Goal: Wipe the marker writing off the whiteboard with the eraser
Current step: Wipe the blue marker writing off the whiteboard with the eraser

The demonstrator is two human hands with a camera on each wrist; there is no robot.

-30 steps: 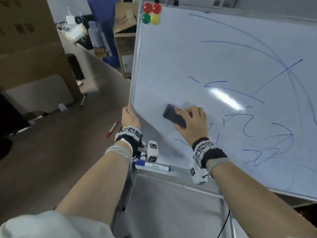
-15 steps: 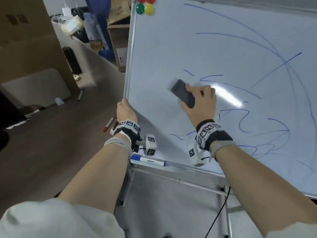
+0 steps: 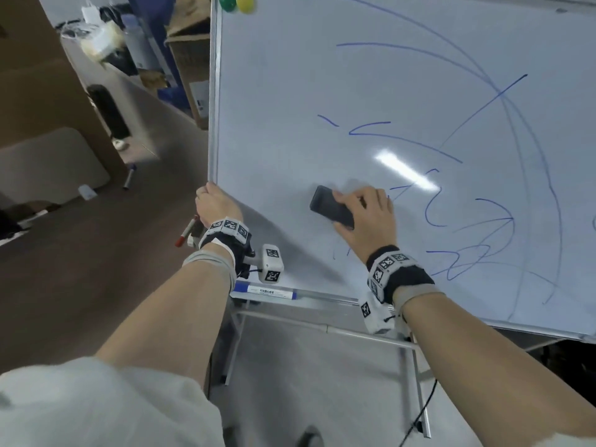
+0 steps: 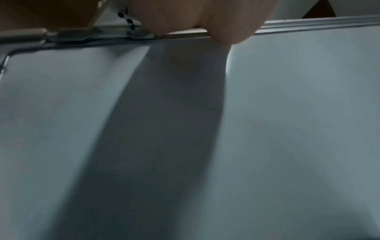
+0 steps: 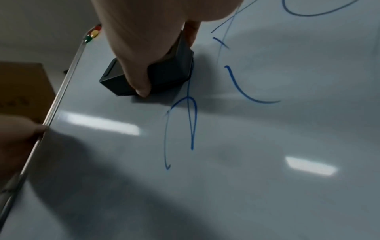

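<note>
The whiteboard (image 3: pixel 290 91) stands tilted on a metal stand, with blue marker lines (image 3: pixel 403 141) across its middle and right. My right hand (image 3: pixel 367 217) grips a dark grey block eraser (image 3: pixel 330 208) and presses it flat on the board's lower middle. In the right wrist view the eraser (image 5: pixel 156 76) sits pinched between thumb and fingers, just left of blue strokes (image 5: pixel 192 123). My left hand (image 3: pixel 216 204) grips the board's left frame edge; the left wrist view shows a finger (image 4: pixel 226 24) curled over the frame (image 4: pixel 308 24).
A blue-capped marker (image 3: pixel 264 290) lies on the tray under the board. A red marker (image 3: pixel 186 232) and another pen (image 3: pixel 129 175) lie on the brown floor at left. Green and yellow magnets (image 3: pixel 237 1) sit at the board's top left. Boxes (image 3: pixel 190 59) stand behind.
My right hand slid the eraser up the board half a second ago and has now brought it back down to the lower middle. The left hand stays on the frame edge.
</note>
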